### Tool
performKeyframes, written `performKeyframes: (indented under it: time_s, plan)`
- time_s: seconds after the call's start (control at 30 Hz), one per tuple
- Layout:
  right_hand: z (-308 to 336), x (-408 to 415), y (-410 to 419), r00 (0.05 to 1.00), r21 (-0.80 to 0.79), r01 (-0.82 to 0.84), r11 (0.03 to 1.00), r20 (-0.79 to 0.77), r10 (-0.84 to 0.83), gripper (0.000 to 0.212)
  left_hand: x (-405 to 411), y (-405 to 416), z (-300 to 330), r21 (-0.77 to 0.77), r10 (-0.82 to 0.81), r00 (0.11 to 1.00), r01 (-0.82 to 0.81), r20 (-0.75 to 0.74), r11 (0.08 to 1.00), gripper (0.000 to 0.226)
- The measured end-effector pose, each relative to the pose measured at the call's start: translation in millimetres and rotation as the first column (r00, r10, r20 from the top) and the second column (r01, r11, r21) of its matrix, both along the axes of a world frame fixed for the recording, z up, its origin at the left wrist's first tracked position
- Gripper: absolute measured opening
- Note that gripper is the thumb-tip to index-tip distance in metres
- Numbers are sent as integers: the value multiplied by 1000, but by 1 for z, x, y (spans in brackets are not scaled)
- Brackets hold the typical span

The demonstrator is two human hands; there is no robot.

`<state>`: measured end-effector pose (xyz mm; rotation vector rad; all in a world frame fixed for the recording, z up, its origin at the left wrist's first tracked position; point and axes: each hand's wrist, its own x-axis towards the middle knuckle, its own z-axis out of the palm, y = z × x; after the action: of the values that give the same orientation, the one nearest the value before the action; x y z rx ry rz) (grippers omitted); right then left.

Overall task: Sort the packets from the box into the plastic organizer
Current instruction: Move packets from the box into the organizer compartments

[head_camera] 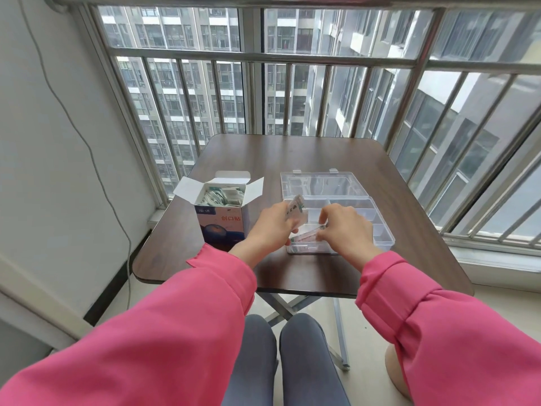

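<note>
Your left hand (273,227) pinches bandage packet stack (296,210) above organizer (380,230); right hand (345,227) presses one packet (304,237) into near-left compartment. Lay flat, edges aligned. Box (222,218) still full, left on tabletop (322,153).

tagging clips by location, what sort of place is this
Probably an enclosed balcony in a high-rise flat: metal window bars look out on apartment towers at matching height, and a small folding table sits against them.
</note>
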<state>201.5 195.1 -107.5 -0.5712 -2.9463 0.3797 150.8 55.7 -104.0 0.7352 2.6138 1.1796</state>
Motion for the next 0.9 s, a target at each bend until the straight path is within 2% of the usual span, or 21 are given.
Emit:
performKeyframes:
  time_s: [0.17, 0.37, 0.5, 0.63, 0.9]
  plan:
    - [3, 1, -1, 997, 85, -42, 996, 66, 37, 25, -6, 1, -3, -87, -14, 999, 11, -37, 996, 18]
    - [15, 2, -1, 980, 146, -131, 981, 171, 105, 36, -7, 2, -5, -64, -8, 1000, 7, -20, 998, 21]
    - [19, 3, -1, 963, 226, -207, 952, 216, 159, 32, -10, 3, -8, -94, -23, 999, 20, -28, 995, 24]
    - [16, 5, 2, 945, 280, -295, 914, 230, 234, 30, -7, 5, -8, -41, -32, 999, 31, -23, 999, 20]
    - [10, 4, 11, 922, 262, -356, 897, 252, 292, 21, -8, 6, -12, -74, -37, 999, 35, -28, 997, 27]
